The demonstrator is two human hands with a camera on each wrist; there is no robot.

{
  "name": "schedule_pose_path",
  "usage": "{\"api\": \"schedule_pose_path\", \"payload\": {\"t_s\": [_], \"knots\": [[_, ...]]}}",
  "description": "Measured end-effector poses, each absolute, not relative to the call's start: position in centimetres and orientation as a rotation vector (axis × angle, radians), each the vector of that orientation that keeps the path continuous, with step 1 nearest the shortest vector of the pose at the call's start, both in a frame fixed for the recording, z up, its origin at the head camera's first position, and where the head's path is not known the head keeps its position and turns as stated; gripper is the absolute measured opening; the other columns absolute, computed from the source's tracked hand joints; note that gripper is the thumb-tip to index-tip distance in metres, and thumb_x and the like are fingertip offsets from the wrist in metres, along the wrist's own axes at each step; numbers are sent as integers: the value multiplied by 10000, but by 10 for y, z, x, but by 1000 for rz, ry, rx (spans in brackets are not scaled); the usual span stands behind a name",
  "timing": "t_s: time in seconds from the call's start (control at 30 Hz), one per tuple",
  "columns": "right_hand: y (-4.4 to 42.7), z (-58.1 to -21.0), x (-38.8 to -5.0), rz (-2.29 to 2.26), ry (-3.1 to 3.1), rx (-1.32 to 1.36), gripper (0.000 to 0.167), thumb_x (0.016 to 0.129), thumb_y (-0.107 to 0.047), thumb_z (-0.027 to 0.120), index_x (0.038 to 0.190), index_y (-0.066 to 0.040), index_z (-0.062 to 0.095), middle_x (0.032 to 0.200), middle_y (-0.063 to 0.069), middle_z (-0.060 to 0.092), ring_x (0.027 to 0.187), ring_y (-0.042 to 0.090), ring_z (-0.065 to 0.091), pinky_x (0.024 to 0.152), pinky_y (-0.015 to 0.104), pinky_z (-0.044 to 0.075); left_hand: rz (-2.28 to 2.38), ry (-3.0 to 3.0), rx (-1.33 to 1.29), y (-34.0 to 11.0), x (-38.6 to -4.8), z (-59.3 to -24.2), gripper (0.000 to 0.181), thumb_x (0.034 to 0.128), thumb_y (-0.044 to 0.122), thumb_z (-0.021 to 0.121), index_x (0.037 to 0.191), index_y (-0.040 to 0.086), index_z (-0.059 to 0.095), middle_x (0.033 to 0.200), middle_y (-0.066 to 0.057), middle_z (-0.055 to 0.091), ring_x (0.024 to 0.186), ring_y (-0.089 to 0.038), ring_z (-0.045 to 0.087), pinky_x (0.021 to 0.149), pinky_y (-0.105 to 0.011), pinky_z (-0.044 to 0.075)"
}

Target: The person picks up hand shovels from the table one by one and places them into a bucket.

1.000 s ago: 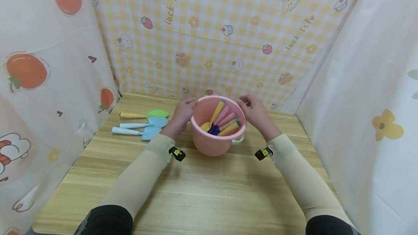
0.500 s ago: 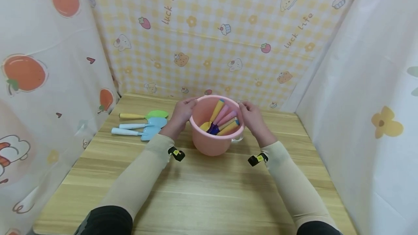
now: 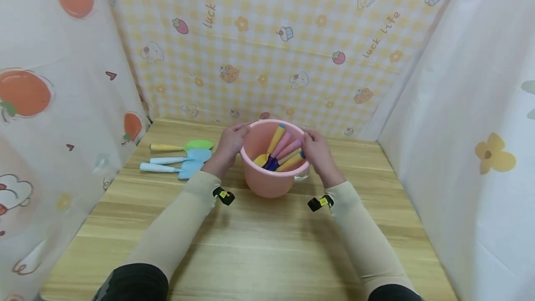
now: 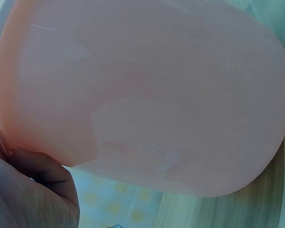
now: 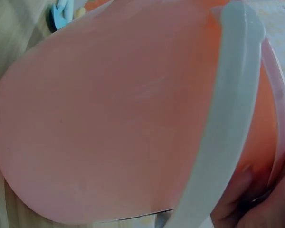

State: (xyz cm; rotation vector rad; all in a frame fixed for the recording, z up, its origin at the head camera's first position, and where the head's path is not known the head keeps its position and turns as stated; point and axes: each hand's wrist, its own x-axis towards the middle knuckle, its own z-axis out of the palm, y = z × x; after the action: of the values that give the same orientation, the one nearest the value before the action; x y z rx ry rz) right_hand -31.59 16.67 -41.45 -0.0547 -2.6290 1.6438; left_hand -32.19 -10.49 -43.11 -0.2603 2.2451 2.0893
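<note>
Head view: pink bucket (image 3: pixel 269 181) at mid-table (image 3: pixel 234 250), opening up. Left hand (image 3: pixel 230 147) grips rim at 10 o'clock; right hand (image 3: pixel 318 153) grips rim at 2 o'clock. Apparent stage: two-handed grip complete, bucket part-loaded. Inside: yellow-handled tools (image 3: pixel 276 139), pink-handled tools (image 3: pixel 294 146). Outside, at 9 o'clock: green toy shovel (image 3: pixel 198 145), two blue toy shovels (image 3: pixel 190 169). Backdrop cloth (image 3: pixel 259 8) reads "luck life" twice.

Left wrist view: fingers curled at rim, 7 o'clock. No label legible.

Right wrist view: fingers at rim, 4 o'clock, beside white bail handle (image 5: pixel 230 102). No brand legible.
</note>
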Motion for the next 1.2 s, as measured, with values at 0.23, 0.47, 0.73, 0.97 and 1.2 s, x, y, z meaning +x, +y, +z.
{"api": "schedule_pose_path", "payload": {"t_s": [0.23, 0.47, 0.73, 0.97, 1.2], "knots": [[161, -419, -316, 1777, -2490, -115, 430, 1161, -300, 529, 1523, -128, 683, 974, 92, 612, 774, 141, 565, 658, 239, 531, 2106, 2271, -243, -108, -323, -431, 419, 1143, 415, 604, 1518, 253, 697, 1518, -34, 663, 1366, -265, 649, 1079, -442, 594], [159, -421, -313, 1884, -2397, -164, 408, 1149, -287, 556, 1499, -144, 707, 804, 17, 557, 647, 90, 509, 585, 215, 494, 2117, 2274, -235, -108, -322, -431, 406, 1143, 416, 601, 1498, 255, 714, 1512, -24, 671, 1368, -259, 649, 1083, -439, 592], [163, -421, -313, 1872, -2423, -216, 436, 1147, -328, 546, 1527, -165, 685, 887, 44, 573, 621, 84, 473, 580, 216, 503, 2103, 2336, -179, -104, -321, -430, 384, 1153, 397, 591, 1473, 241, 734, 1505, -39, 676, 1366, -269, 649, 1101, -459, 580], [162, -421, -313, 1902, -2393, -214, 411, 1139, -306, 571, 1491, -148, 714, 762, 14, 545, 590, 84, 474, 569, 213, 500, 1801, 2624, -135, -107, -320, -425, 432, 1163, 437, 518, 1485, 231, 718, 1456, -61, 692, 1270, -272, 679, 1032, -472, 620], [163, -422, -315, 1884, -2396, -202, 412, 1129, -301, 580, 1491, -159, 715, 760, -15, 552, 583, 80, 473, 564, 216, 495, 1582, 2680, -46, -115, -321, -414, 505, 1146, 447, 446, 1511, 183, 674, 1416, -83, 681, 1208, -282, 649, 995, -470, 606]]}}
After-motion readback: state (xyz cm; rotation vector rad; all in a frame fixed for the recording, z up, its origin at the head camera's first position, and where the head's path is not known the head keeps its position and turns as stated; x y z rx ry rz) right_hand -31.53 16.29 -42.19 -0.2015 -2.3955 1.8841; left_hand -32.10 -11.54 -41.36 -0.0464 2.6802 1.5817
